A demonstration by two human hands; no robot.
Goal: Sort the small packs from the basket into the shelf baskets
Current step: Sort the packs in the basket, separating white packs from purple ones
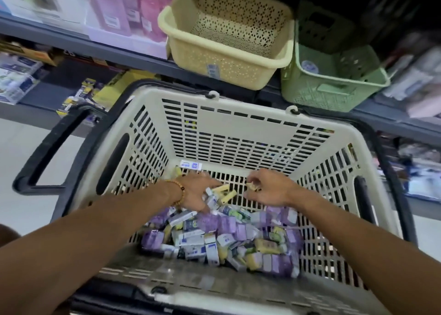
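While both arms reach down into the basket, the fingers of the right hand are curled together and pinch a small pale yellow pack just above the slotted floor. The left hand, with a bead bracelet at the wrist, lies on the heap with its fingers bent round several small packs, white and pale yellow ones showing under the palm. Below the hands, the pile of packs in purple, white and yellow fills the near half of the cream basket, whose black handles hang down at the sides. Beyond its far wall, on the grey shelf, stand two shelf baskets: a beige perforated one and, touching it on the right, a green one. I see no packs inside either. Blurred boxes and purple bottles fill the shelf to the left.
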